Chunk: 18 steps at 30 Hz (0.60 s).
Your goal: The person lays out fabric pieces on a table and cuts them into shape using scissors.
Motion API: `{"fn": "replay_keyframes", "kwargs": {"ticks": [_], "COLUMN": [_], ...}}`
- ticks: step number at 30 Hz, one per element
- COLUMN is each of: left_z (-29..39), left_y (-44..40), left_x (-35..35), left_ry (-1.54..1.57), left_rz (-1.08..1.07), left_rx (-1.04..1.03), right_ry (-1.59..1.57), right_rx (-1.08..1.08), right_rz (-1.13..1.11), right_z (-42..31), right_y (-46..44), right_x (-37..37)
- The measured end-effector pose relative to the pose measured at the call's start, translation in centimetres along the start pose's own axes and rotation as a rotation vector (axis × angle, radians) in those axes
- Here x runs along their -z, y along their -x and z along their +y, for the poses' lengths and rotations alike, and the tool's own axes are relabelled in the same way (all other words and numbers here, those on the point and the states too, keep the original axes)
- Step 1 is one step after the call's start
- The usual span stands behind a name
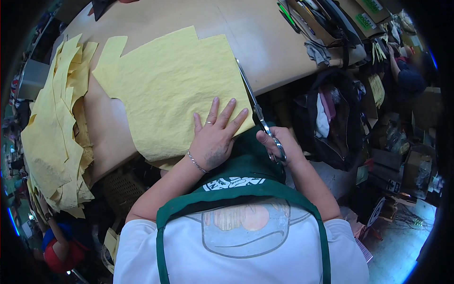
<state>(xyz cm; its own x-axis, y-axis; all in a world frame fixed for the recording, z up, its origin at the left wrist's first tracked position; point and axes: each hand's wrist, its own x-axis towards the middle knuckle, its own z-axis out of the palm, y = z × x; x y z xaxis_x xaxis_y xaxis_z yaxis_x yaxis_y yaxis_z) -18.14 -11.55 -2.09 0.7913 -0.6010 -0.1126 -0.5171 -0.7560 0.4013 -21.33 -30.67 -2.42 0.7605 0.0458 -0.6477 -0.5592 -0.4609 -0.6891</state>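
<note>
A large yellow sheet [175, 80] with a cut outline lies across the table, its lower edge hanging near the green apron [236, 163]. My left hand [216, 135] rests flat on the sheet's lower right part, fingers spread, with a ring and a bracelet showing. In my right hand [281, 146] are the handles of long metal scissors [257, 110]. Their blades run up along the sheet's right edge, with the tip near its upper right side. How far apart the blades are is hard to tell.
Several yellow pieces [56, 128] are piled at the table's left. Pens and a box [312, 21] stand at the upper right of the table [269, 42]. An open black bag [336, 118] is right of the table. Other people [66, 246] [409, 75] are at both sides.
</note>
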Motion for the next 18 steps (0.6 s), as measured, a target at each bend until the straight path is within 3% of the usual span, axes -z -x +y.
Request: {"fn": "replay_keyframes", "kwargs": {"ticks": [18], "left_z": [0.2], "left_y": [1.0], "left_x": [0.1], "left_ry": [0.025], "left_rz": [-0.023], "left_rx": [-0.047], "right_ry": [-0.169], "right_rx": [0.032], "right_rz": [-0.037], "right_z": [-0.8], "right_y": [-1.3], "right_x": [0.0]}}
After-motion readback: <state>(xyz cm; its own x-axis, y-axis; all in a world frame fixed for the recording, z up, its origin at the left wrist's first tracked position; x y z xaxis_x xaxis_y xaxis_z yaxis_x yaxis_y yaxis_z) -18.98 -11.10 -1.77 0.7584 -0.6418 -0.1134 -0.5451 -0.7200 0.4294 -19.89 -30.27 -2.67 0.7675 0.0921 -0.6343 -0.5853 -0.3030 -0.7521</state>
